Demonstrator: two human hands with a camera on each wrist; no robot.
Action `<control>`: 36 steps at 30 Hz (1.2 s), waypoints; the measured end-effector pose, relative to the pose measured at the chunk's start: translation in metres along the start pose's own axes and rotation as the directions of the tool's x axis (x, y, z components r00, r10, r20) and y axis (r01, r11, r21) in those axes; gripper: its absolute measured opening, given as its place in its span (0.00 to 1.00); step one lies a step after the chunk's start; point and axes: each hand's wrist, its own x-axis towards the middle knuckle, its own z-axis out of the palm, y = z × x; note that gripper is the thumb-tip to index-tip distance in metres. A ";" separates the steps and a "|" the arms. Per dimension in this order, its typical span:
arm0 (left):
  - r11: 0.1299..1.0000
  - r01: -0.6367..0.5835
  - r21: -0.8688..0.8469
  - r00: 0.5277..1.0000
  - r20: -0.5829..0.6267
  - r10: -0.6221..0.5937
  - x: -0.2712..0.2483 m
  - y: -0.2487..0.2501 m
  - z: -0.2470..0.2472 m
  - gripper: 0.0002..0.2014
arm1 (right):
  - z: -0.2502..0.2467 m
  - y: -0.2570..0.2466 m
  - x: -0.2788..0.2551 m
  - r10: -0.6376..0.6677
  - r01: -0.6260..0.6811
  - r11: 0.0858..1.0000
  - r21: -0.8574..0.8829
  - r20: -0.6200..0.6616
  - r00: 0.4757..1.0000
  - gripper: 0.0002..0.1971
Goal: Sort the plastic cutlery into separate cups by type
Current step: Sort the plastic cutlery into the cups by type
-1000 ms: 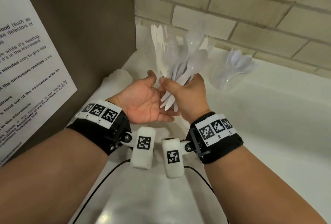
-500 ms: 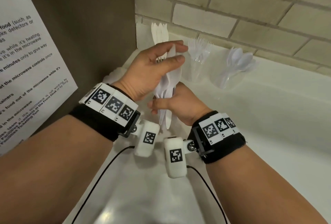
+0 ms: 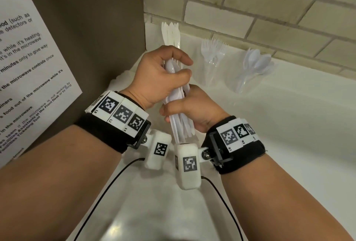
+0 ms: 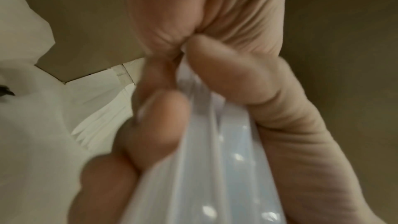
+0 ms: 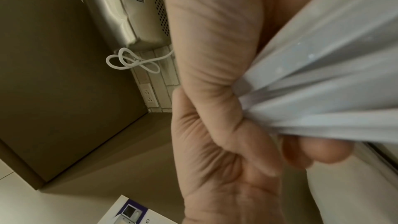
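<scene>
White desk [image 3: 289, 135] in a corner — tan brick wall [image 3: 250, 0] behind, brown panel [image 3: 86, 29] on the left with a printed microwave notice [image 3: 28, 67] on it. Black cables [image 3: 107, 192] trail over the desk under the wrists.

Three clear cups stand in a row near the wall: knives [image 3: 171, 32] at the corner, partly behind the left hand; forks [image 3: 212, 48] in the middle; spoons [image 3: 257, 62] on the right, that cup leaning.

Mid-frame, above the desk, both hands share one bundle [image 3: 180, 125] of mixed white cutlery. Left hand [image 3: 159, 79] on top, fingers curled round the bowl ends — grip clamped on the bundle. Right hand [image 3: 194, 111] just below, touching the left, fist closed on the handles, which stick out under it toward the wrist cameras.

Left wrist view only: blurred close-up of fingers [image 4: 155, 122] and thumb pressed on translucent plastic [image 4: 215, 168]; knife tips in a cup [image 4: 101, 122] at the back, by the desk corner.

Right wrist view only: handles [image 5: 323, 74] fanning out of the fist [image 5: 215, 91], plus things the head view misses — a steel appliance [image 5: 129, 11] up on the wall, a looped white cord [image 5: 133, 62], an outlet [image 5: 149, 96], a boxed item [image 5: 133, 212] at the bottom edge.
</scene>
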 end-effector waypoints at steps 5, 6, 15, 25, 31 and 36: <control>1.000 -0.015 -0.009 0.997 -0.077 0.014 0.003 -0.001 -0.003 0.10 | 0.000 0.001 -0.004 0.040 -0.039 0.999 -0.008 0.125 0.991 0.12; 1.000 -0.004 -0.009 0.995 -0.095 0.003 0.002 -0.002 -0.002 0.09 | 0.000 0.002 -0.005 0.058 -0.057 0.998 -0.008 0.138 0.989 0.12; 0.880 0.319 -0.352 0.936 0.261 -0.236 -0.003 -0.012 -0.023 0.54 | -0.006 -0.001 -0.009 0.032 -0.038 0.982 0.184 0.032 0.999 0.12; 0.752 0.593 -0.288 0.749 0.540 -0.384 -0.018 -0.009 -0.016 0.17 | 0.003 -0.004 -0.010 -0.011 -0.005 0.996 0.089 0.181 0.983 0.10; 0.771 0.533 -0.350 0.833 0.379 -0.404 -0.015 -0.001 -0.014 0.05 | 0.007 0.008 -0.008 0.010 -0.035 0.993 0.111 0.213 0.977 0.11; 0.750 0.481 -0.454 0.877 0.256 -0.407 -0.012 0.002 -0.013 0.05 | 0.011 0.014 -0.011 0.101 -0.110 0.993 0.050 0.154 0.983 0.11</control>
